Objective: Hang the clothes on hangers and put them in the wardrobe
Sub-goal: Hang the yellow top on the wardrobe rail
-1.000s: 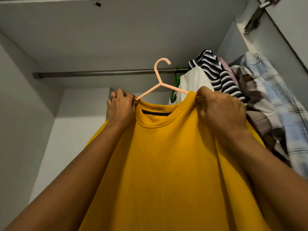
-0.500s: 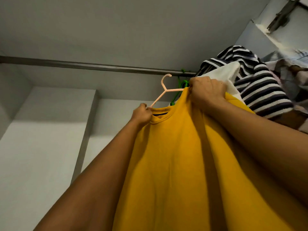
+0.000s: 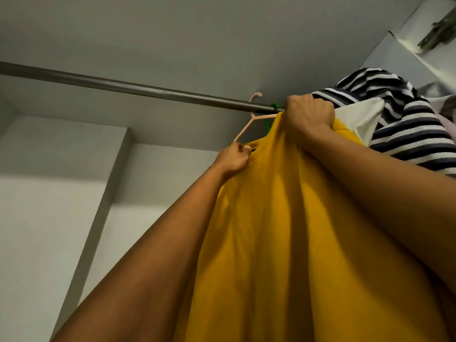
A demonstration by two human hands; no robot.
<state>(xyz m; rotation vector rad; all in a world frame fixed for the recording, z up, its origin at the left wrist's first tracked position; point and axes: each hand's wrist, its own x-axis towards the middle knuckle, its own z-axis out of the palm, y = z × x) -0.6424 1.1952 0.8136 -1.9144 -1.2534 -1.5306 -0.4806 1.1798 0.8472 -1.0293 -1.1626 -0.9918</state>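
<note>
yellow shirt (image 3: 283, 230) hides most of the hanger (image 3: 243, 129); left hand (image 3: 233, 159) and right hand (image 3: 308, 117) fingers clamp its top.

Left hand (image 3: 234, 157), right hand (image 3: 309, 117), both unsleeved.

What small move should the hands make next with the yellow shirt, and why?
Probably lower the hanger slightly so its hook settles on the rod: the hook's curve shows above the rod, and the left hand and right hand grip the yellow shirt at its shoulders. Whether it already rests there is unclear.
</note>
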